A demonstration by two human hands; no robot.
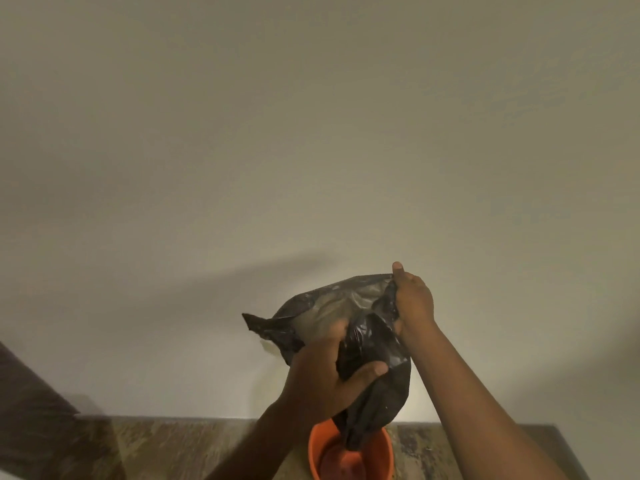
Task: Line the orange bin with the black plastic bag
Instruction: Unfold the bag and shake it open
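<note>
The black plastic bag (372, 344) hangs in the air above the orange bin (384, 452), mouth up and partly spread. Its lower tip dips just inside the bin's rim. My left hand (322, 372) grips the bag's near side, thumb over the folds and fingers reaching into the opening. My right hand (414, 299) pinches the bag's upper right edge, thumb pointing up. The round bin stands on a wooden surface at the bottom of the view, with its inside showing.
A plain pale wall (311, 133) fills most of the view behind the bag. The brown mottled wooden tabletop (180, 448) runs along the bottom. A dark slanted shape (31, 396) stands at the lower left.
</note>
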